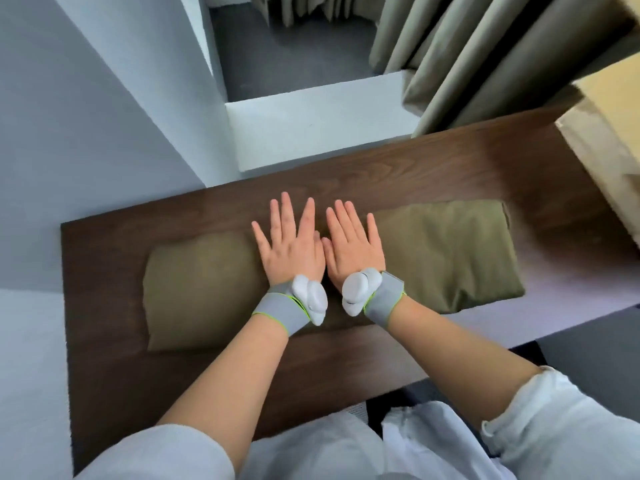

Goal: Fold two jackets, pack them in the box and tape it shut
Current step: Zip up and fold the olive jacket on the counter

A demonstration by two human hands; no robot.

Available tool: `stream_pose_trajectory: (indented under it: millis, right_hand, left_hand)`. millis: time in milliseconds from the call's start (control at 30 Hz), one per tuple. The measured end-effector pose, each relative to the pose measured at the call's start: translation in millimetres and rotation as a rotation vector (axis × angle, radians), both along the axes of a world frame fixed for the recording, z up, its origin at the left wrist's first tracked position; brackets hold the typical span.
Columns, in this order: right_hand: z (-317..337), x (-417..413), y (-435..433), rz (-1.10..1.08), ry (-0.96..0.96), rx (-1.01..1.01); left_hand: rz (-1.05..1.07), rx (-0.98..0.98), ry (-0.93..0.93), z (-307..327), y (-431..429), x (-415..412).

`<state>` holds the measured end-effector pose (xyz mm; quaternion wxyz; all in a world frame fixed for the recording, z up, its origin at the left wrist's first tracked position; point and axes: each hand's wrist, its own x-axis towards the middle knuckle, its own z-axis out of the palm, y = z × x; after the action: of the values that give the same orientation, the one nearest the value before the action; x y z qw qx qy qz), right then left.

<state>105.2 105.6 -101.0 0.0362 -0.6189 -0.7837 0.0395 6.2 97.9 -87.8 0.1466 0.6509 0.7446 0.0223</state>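
At table [450, 161] centre, hands [292, 247] flat (adjacent), jackets [450, 251] within edges

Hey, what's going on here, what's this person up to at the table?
A person holds the left hand and right hand flat, fingers spread, side by side where two folded olive jackets meet. The left jacket and right jacket lie on the dark wooden table. A cardboard box shows at the right edge; neither jacket is in it yet.
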Motion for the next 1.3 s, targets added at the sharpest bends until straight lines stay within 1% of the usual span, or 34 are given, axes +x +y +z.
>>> stream_pose_trajectory:
  millis: [33, 67, 100, 133, 200, 300, 333, 400, 467, 500, 533, 600, 633, 667, 700, 767, 833, 867, 933, 967, 1033, 1100, 1133, 1200, 1233, 1267, 1300]
  right_hand:
    - [-1.4, 24.3, 2.8, -0.039, -0.012, -0.008]
    - [-3.5, 46.9, 5.3, -0.059, -0.036, -0.007]
    - [-6.3, 75.0, 6.9, -0.084, -0.063, -0.008]
    - [-8.4, 98.7, 9.3, -0.105, -0.082, -0.01]
    - [-12.1, 140.6, 12.1, -0.145, -0.108, -0.047]
    - [-25.1, 172.4, 8.3, -0.171, -0.104, -0.125]
    - [-31.0, 185.0, 8.4, -0.188, -0.076, -0.19]
    - [-31.4, 181.4, 9.1, -0.177, -0.025, -0.2]
    - [-24.9, 190.0, 12.4, -0.162, 0.087, -0.22]
    - [-21.7, 192.5, 13.7, -0.173, 0.137, -0.188]
    - [-19.0, 195.5, 14.0, -0.228, 0.217, -0.196]
    - [-10.1, 201.0, 14.6, -0.442, 0.348, -0.257]
    - [-4.9, 202.5, 15.0, -0.556, 0.39, -0.318]
    - [-0.4, 203.4, 16.9, -0.621, 0.412, -0.385]
    - [3.9, 204.7, 19.4, -0.637, 0.421, -0.451]
    - [11.0, 206.9, 23.1, -0.623, 0.415, -0.52]
    - [14.9, 205.3, 24.3, -0.601, 0.261, -0.478]
    - [17.9, 198.3, 21.0, -0.54, 0.162, -0.403]
    - [25.3, 176.0, 13.7, -0.288, 0.052, -0.284]
    - [28.5, 163.8, 13.9, -0.139, 0.045, -0.282]
    - [34.7, 135.8, 19.9, 0.089, 0.069, -0.373]
    - [38.9, 106.0, 29.1, 0.192, 0.094, -0.499]
    - [42.4, 92.9, 33.8, 0.203, 0.109, -0.547]
    - [51.3, 72.0, 36.7, 0.147, 0.107, -0.553]
    - [56.2, 62.4, 34.8, 0.064, 0.122, -0.55]
    - [59.8, 55.4, 30.7, -0.046, 0.158, -0.595]
    - [59.8, 49.7, 23.7, -0.159, 0.224, -0.708]
  left_hand:
    - [-0.037, 0.01, -0.001, -0.7, 4.7, 18.8]
    - [-0.088, 0.062, 0.025, -1.7, 6.6, 33.4]
    - [-0.157, 0.116, 0.064, -3.6, 8.0, 52.7]
    - [-0.23, 0.13, 0.082, -5.7, 9.4, 69.3]
    - [-0.318, 0.06, 0.138, -12.6, 10.0, 100.5]
    - [-0.383, -0.042, 0.217, -29.1, 3.6, 123.0]
    - [-0.406, -0.048, 0.264, -38.0, 5.0, 134.6]
    - [-0.392, -0.057, 0.317, -42.0, 3.2, 128.1]
    - [-0.377, -0.053, 0.334, -42.0, 4.3, 135.8]
    - [-0.36, -0.073, 0.34, -38.2, 6.1, 137.0]
    - [-0.347, -0.08, 0.35, -36.5, 7.1, 139.4]
    - [-0.316, -0.122, 0.34, -35.2, 8.3, 145.1]
    - [-0.296, -0.15, 0.332, -32.4, 10.0, 147.8]
    - [-0.277, -0.16, 0.33, -31.2, 11.8, 150.2]
    - [-0.261, -0.163, 0.32, -29.1, 12.8, 152.6]
    - [-0.243, -0.149, 0.297, -22.6, 12.5, 152.3]
    - [-0.244, -0.171, 0.237, -19.8, 14.1, 151.7]
    - [-0.242, -0.155, 0.18, -16.2, 14.2, 148.7]
    - [-0.242, -0.111, 0.06, -2.6, 10.6, 136.2]
    - [-0.247, -0.092, 0.021, 5.9, 11.0, 127.5]
    - [-0.236, -0.112, 0.004, 13.8, 18.4, 93.7]
    - [-0.135, -0.222, -0.029, 17.4, 23.1, 47.0]
    - [-0.071, -0.309, -0.07, 20.1, 25.5, 24.7]
    - [0.006, -0.496, -0.12, 24.5, 31.0, -5.9]
    - [-0.006, -0.559, -0.097, 25.3, 36.1, -15.3]
    - [-0.047, -0.612, -0.06, 26.4, 41.9, -19.2]
    - [-0.106, -0.651, -0.046, 28.2, 47.9, -20.4]
